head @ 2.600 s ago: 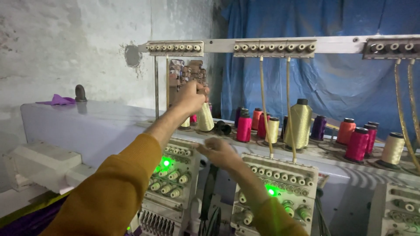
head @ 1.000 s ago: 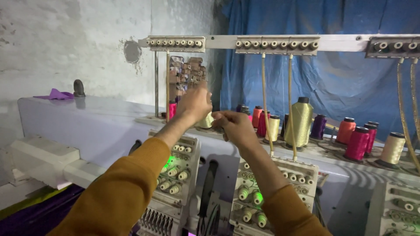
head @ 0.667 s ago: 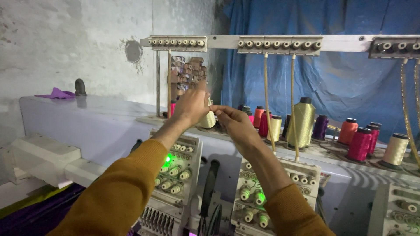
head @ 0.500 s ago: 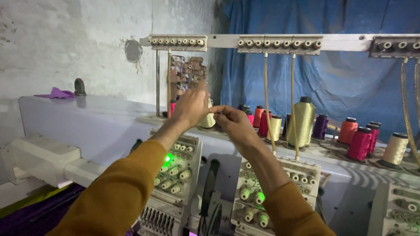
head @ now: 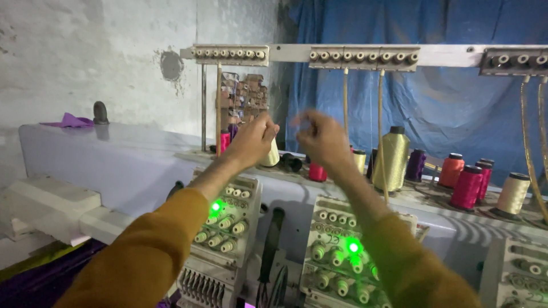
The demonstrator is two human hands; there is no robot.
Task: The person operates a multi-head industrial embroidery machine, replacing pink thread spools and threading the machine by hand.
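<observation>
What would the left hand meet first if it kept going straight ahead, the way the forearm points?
Probably the cream thread cone just behind the left hand, on the machine's spool shelf. The hand partly hides it, so whether they already touch is unclear. Beyond stands the upright metal post.

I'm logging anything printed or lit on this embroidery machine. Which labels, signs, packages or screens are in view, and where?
No screens, signs or printed labels are clear enough to make out.
Left green indicator light: glowing round lamp on the left tension head, below the left hand.
Right green indicator light: same kind, on the next head, below the right hand.
Card rack: small brownish pieces hung behind the left hand; too blurred to tell more.
</observation>
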